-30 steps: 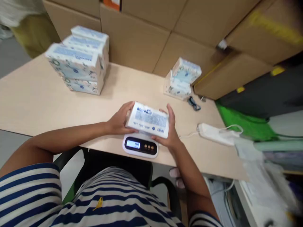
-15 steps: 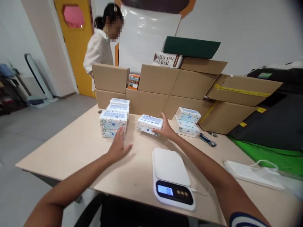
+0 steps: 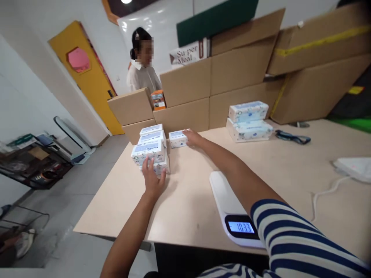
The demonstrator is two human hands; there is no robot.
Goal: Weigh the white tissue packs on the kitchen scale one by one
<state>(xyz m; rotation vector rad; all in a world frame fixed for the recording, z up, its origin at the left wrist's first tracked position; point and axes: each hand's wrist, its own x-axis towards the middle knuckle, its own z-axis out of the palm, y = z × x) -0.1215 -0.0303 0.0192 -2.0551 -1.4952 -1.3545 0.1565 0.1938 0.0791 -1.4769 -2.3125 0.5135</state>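
Observation:
My right hand (image 3: 193, 138) grips the right end of a white tissue pack (image 3: 177, 140) with a blue printed top. That pack rests by the cardboard boxes, just right of a stack of similar tissue packs (image 3: 147, 151). My left hand (image 3: 153, 180) has its fingers spread against the front of this stack, whose top pack sits slightly off the one below. Under my right arm, and partly hidden by it, is a white digital scale (image 3: 218, 189); its lit display seems to read 1033.
Cardboard boxes (image 3: 184, 121) line the table's back edge. Two more tissue packs (image 3: 249, 130) are stacked at right, near dark folded glasses or a strap (image 3: 292, 137). A white power strip (image 3: 355, 168) and its cable lie far right. A person (image 3: 142, 75) stands behind the boxes.
My right hand has pushed the tissue pack back and left, toward the left stack and the boxes. My left hand now touches that stack. The view has tilted and turned left.

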